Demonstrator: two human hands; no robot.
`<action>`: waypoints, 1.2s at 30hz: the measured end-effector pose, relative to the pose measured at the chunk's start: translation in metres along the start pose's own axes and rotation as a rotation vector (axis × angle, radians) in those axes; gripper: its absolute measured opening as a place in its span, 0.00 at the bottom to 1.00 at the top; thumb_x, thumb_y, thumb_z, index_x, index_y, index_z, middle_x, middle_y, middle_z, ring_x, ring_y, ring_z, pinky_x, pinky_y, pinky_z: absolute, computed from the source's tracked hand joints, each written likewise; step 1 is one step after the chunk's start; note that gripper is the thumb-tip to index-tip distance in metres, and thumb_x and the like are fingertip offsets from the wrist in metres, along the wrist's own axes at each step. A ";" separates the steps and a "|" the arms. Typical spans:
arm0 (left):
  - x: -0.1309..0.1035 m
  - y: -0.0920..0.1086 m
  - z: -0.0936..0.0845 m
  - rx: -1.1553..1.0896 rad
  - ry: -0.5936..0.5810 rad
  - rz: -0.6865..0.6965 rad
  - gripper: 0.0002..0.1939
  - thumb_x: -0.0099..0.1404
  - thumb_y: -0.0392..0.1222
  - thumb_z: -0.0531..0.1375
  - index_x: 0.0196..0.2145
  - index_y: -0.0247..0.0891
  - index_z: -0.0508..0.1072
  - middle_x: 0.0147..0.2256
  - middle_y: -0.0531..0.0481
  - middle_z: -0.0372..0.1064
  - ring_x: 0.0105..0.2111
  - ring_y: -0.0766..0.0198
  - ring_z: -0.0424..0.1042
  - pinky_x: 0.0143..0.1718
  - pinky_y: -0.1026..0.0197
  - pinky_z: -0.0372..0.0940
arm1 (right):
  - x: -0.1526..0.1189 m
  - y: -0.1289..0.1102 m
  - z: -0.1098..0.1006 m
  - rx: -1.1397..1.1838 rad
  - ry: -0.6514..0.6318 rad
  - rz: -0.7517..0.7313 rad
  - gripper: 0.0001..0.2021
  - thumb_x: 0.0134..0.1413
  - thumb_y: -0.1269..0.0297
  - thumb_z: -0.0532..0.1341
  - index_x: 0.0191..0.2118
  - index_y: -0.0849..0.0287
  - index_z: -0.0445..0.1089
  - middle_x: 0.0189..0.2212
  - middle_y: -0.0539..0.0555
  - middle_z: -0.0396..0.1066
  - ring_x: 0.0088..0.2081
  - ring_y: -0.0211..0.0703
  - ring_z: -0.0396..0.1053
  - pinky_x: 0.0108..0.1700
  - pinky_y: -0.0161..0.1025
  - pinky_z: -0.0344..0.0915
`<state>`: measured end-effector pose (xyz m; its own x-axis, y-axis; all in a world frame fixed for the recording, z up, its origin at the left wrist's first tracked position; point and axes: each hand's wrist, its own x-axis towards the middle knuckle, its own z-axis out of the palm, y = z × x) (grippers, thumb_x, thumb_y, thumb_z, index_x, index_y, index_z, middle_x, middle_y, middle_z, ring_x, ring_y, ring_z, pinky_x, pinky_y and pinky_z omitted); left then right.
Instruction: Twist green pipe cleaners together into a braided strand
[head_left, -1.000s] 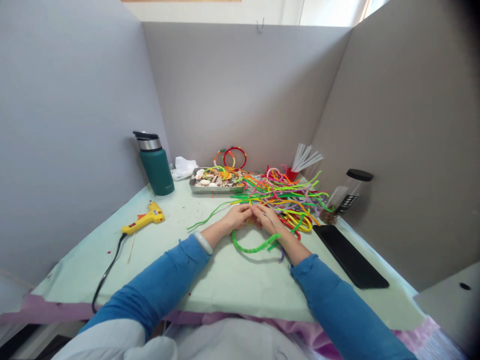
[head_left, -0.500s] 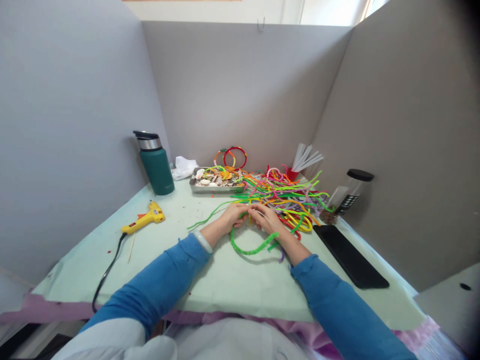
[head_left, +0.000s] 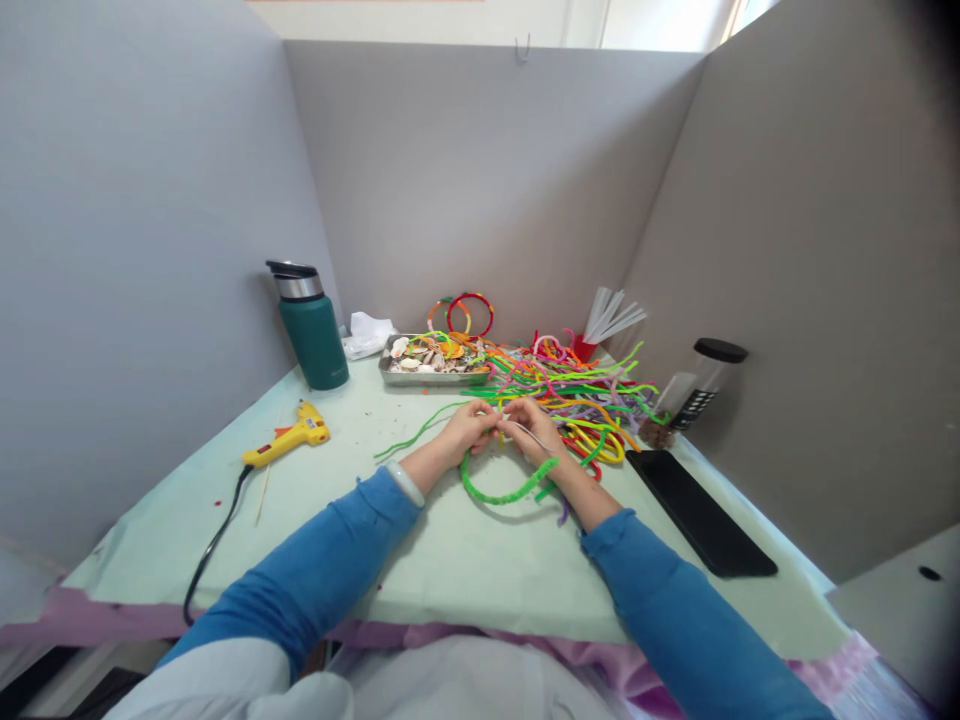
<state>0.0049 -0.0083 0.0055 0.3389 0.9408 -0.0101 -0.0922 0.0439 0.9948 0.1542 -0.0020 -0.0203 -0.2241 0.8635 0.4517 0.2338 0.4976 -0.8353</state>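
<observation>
My left hand (head_left: 471,432) is closed in a pinch above the table, holding the upper left end of a curved, fuzzy green pipe cleaner (head_left: 504,499). The curve hangs below both hands and reaches toward my right wrist. Fingertip to fingertip with the left, my right hand (head_left: 531,428) is also pinched, on a thin white strand (head_left: 529,435) that runs back across its palm. Whether strand and green curve are joined is hidden by the fingers. Just beyond the hands lies a heap of coloured pipe cleaners (head_left: 559,375).
At left are a yellow glue gun (head_left: 289,442) with its cord and a green bottle (head_left: 311,335). Behind stand a metal tray (head_left: 433,379) of shells and two coloured rings (head_left: 471,315). To the right are a black phone-like slab (head_left: 701,512), a clear jar (head_left: 701,385) and white sticks (head_left: 611,318).
The fingers of my right hand have lifted and shifted slightly at the meeting point. The green curve has risen a little. Other things stay where they were.
</observation>
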 end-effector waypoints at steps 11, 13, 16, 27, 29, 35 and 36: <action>0.010 -0.013 -0.004 0.237 0.088 0.181 0.14 0.55 0.48 0.58 0.33 0.36 0.62 0.16 0.61 0.56 0.10 0.77 0.52 0.11 0.72 0.44 | -0.001 0.000 -0.002 -0.067 -0.013 0.006 0.16 0.45 0.51 0.59 0.34 0.58 0.62 0.21 0.48 0.63 0.23 0.37 0.60 0.24 0.34 0.56; 0.011 -0.013 -0.005 0.318 0.099 0.194 0.13 0.56 0.48 0.57 0.32 0.35 0.64 0.16 0.60 0.57 0.10 0.77 0.53 0.12 0.71 0.45 | -0.001 0.000 -0.002 -0.086 -0.009 0.004 0.15 0.46 0.51 0.58 0.33 0.58 0.63 0.22 0.49 0.65 0.24 0.38 0.61 0.25 0.34 0.57; 0.011 -0.011 -0.006 0.433 0.126 0.241 0.13 0.56 0.48 0.56 0.30 0.34 0.67 0.16 0.59 0.58 0.12 0.76 0.55 0.15 0.71 0.48 | 0.000 0.002 -0.004 -0.118 -0.011 0.009 0.14 0.47 0.53 0.57 0.33 0.59 0.64 0.23 0.50 0.66 0.25 0.38 0.62 0.25 0.34 0.57; 0.015 -0.013 -0.007 0.560 0.156 0.346 0.11 0.54 0.42 0.57 0.31 0.32 0.73 0.23 0.51 0.68 0.23 0.71 0.63 0.25 0.69 0.57 | 0.001 0.010 -0.006 -0.213 0.012 0.002 0.14 0.50 0.55 0.55 0.40 0.58 0.64 0.22 0.49 0.65 0.22 0.37 0.61 0.24 0.33 0.57; 0.017 -0.016 -0.008 0.533 0.143 0.367 0.11 0.53 0.40 0.59 0.32 0.32 0.73 0.28 0.49 0.71 0.26 0.69 0.66 0.28 0.69 0.59 | 0.001 0.010 -0.006 -0.216 0.007 -0.001 0.14 0.50 0.56 0.54 0.40 0.58 0.65 0.22 0.49 0.65 0.22 0.37 0.61 0.24 0.33 0.56; 0.021 -0.020 -0.009 0.552 0.173 0.370 0.11 0.54 0.40 0.58 0.33 0.32 0.74 0.26 0.49 0.70 0.26 0.69 0.65 0.27 0.69 0.59 | 0.000 0.007 -0.006 -0.233 -0.019 0.019 0.15 0.53 0.55 0.52 0.40 0.57 0.68 0.21 0.49 0.66 0.21 0.36 0.60 0.24 0.32 0.56; 0.020 -0.019 -0.009 0.555 0.176 0.365 0.11 0.54 0.41 0.57 0.33 0.32 0.74 0.25 0.49 0.70 0.25 0.69 0.65 0.26 0.69 0.58 | 0.000 0.007 -0.006 -0.236 -0.023 0.020 0.14 0.53 0.55 0.52 0.39 0.57 0.68 0.21 0.49 0.66 0.21 0.36 0.60 0.24 0.32 0.56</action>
<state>0.0053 0.0129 -0.0148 0.2158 0.9053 0.3658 0.3373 -0.4207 0.8422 0.1619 0.0023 -0.0243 -0.2377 0.8727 0.4264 0.4528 0.4880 -0.7462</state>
